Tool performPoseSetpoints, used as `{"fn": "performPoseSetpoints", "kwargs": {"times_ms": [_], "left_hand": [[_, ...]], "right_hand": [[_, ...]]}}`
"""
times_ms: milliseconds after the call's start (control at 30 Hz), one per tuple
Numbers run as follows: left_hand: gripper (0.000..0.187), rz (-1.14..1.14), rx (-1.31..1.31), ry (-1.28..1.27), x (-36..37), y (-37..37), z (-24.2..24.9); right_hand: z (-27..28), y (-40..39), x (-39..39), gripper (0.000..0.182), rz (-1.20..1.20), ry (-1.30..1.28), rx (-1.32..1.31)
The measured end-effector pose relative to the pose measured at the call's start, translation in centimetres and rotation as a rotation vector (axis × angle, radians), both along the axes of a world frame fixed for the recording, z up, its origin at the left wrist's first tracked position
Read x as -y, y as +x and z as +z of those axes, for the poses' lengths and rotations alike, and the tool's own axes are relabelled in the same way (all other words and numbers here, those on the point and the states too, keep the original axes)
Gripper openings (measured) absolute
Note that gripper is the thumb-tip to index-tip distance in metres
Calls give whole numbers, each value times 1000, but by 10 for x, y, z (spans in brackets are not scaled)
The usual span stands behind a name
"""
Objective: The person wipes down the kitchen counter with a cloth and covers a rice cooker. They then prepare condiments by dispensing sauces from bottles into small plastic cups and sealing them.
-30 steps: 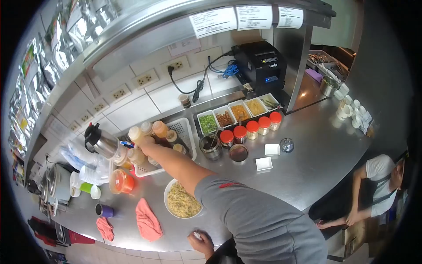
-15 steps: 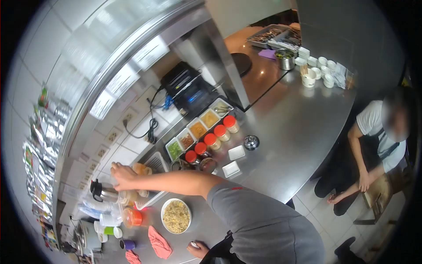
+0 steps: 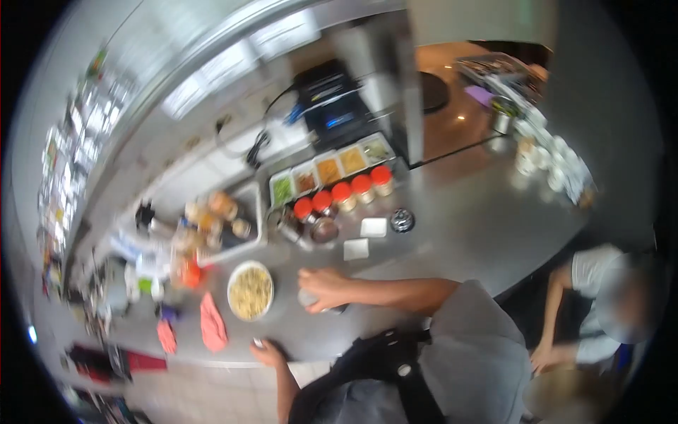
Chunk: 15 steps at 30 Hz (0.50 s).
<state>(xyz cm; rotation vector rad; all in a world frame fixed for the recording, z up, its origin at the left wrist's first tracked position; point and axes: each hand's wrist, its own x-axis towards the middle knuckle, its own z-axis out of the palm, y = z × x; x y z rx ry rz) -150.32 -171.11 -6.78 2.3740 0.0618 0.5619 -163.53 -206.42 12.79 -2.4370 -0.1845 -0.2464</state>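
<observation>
My right hand [image 3: 323, 290] is wrapped round a small, pale, see-through thing [image 3: 307, 299], blurred, above the steel counter [image 3: 445, 240] right of the bowl. My left hand [image 3: 268, 353] is closed at the counter's near edge, with a small white thing [image 3: 259, 343] at its fingers, too small to name. A white bowl [image 3: 231, 300] heaped with what looks like fried rice [image 3: 251, 291] stands between and beyond the hands. Pink cloths [image 3: 212, 324] lie to its left. Two small white square dishes [image 3: 357, 249] sit beyond my right hand.
Several red-lidded jars [image 3: 342, 191] stand before a row of food trays [image 3: 328, 169]. A tray of bottles [image 3: 261, 219] is at the left. White cups [image 3: 558, 162] stand far right. A seated person [image 3: 593, 275] is beyond the counter's right edge.
My right hand has come back from the bottles at the left to beside the bowl and now holds a pale thing. The view has turned and shifted; the left hand stays near the counter edge.
</observation>
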Motion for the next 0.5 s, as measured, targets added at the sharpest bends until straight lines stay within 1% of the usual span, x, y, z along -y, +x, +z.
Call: {"fn": "performPoseSetpoints", "kwargs": {"times_ms": [33, 100, 133, 167, 200, 233, 300, 333, 400, 433, 500], "left_hand": [[41, -48, 28, -41, 9, -12, 18], [37, 39, 108, 13, 18, -13, 17], [35, 17, 94, 16, 21, -15, 24], [34, -12, 80, 22, 20, -17, 29], [32, 7, 54, 48, 20, -20, 36], [30, 16, 33, 67, 24, -20, 41], [29, 24, 32, 55, 25, -17, 41], [27, 10, 43, 49, 24, -17, 40], [29, 20, 26, 53, 25, -18, 41], [31, 16, 25, 62, 23, -18, 42], [30, 18, 20, 54, 20, -19, 43]], "right_hand": [[-6, -13, 1, 47, -3, 11, -41], [-4, -38, 0, 58, -73, 60, 29], [-7, -44, 5, 58, -17, 58, 2], [-12, -50, 7, 66, -4, 128, 74], [-16, -54, 6, 75, -3, 202, 149], [-30, -55, 2, 75, 24, 200, 132], [-76, -53, -5, 89, 55, 594, 13], [-88, -49, -10, 89, 64, 592, -4], [-101, -42, -17, 84, -73, 657, -114], [-99, -40, -17, 84, -65, 651, -123], [-79, -34, -9, 80, -116, 1074, -327]]}}
